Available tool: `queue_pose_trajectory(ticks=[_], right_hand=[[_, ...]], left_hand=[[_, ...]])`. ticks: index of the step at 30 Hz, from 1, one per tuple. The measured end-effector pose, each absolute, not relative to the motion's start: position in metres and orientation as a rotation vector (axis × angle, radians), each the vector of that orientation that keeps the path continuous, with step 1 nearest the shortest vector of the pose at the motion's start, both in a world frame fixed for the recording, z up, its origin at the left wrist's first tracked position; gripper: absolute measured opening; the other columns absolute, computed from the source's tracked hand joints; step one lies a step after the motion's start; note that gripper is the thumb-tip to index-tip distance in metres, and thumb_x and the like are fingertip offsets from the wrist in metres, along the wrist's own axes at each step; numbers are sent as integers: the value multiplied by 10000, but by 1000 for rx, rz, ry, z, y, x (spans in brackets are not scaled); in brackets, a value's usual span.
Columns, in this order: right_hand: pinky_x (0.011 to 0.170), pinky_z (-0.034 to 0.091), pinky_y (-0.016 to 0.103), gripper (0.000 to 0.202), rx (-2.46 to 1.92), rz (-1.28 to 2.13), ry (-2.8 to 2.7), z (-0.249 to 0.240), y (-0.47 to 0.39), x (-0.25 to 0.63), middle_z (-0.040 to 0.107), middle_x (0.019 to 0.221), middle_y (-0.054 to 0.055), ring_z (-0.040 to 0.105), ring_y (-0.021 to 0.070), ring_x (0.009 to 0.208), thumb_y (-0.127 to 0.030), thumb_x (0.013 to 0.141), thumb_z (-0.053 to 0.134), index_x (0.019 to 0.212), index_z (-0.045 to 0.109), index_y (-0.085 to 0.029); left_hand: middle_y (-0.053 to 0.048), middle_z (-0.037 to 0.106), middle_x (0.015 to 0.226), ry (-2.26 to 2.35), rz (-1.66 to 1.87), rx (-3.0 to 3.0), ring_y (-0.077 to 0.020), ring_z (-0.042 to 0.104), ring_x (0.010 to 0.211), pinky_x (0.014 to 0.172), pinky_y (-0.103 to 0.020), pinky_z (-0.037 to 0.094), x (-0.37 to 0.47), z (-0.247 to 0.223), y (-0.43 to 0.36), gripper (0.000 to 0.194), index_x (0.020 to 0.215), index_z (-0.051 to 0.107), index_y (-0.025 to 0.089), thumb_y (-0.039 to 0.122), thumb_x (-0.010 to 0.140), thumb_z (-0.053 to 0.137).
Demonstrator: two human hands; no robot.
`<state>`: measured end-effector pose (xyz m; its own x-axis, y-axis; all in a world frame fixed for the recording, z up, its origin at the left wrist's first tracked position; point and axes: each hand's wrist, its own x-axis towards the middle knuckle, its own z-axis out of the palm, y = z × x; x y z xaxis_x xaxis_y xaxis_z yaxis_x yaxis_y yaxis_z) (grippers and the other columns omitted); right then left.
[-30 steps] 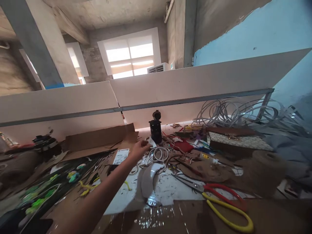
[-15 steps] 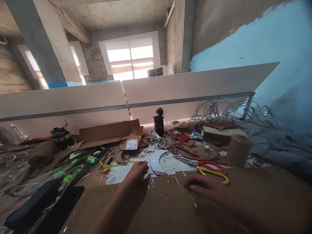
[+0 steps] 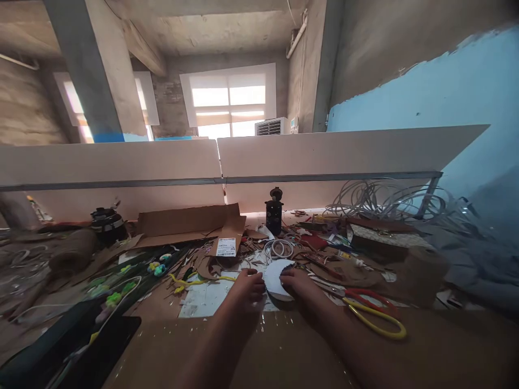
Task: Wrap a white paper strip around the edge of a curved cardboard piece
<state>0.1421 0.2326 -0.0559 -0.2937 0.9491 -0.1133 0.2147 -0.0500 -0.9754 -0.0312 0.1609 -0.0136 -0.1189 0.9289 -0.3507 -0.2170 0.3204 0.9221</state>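
Note:
A round white disc sits between my hands over the white work surface. Its near edge casts a dark shadow. My right hand is closed over the disc's right edge, with the fingertips on its top. Beside the left edge is my left hand, fingers curled in; anything inside them is hidden. Scissors with one red and one yellow handle lie right of my right hand. Just beyond the disc are pale rings. A yellow strip lies left of my left hand.
Brown cardboard covers the near side. Farther back stand a black bottle with its lid up and a labelled cardboard piece. At right are a brown roll and coiled clear tubing. A black case is at left.
My right hand has come left from over the cardboard onto the white piece. That piece showed as a white arc before and now looks like a full disc. The view has shifted slightly.

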Motion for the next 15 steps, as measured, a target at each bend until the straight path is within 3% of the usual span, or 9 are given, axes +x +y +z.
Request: queue_pose_trajectory(ticks=[4,7,11,15], right_hand=[[699,521,304,136,-1161,1555,-1438,-57,237,145,694,736,3,659,157,671,-244,793,737,832,661,-138],[724,517,327,283,-1018,1669,-1368,-50,230,146,721,736,45,698,212,715,-276,642,776,875,682,-146],[666,487,299,425,-902,1661,-1328,-36,223,147,705,762,35,662,191,688,-338,602,786,972,671,-165],[554,389,253,492,-897,1544,-1342,-25,226,145,614,633,-33,556,147,560,-358,600,808,1028,658,-168]], left_hand=[[-22,655,702,1206,1214,719,-154,650,610,581,-260,501,-31,-11,160,205,986,555,169,217,838,689],[-28,682,694,1166,1249,726,-157,668,610,603,-259,497,-34,-5,162,231,953,548,173,217,799,714],[-21,702,702,1136,1265,728,-184,699,639,600,-278,493,-40,0,160,246,918,530,201,337,807,703],[-79,735,762,1068,1176,767,-225,715,670,583,-290,480,-40,-3,152,388,858,623,163,450,680,814]])
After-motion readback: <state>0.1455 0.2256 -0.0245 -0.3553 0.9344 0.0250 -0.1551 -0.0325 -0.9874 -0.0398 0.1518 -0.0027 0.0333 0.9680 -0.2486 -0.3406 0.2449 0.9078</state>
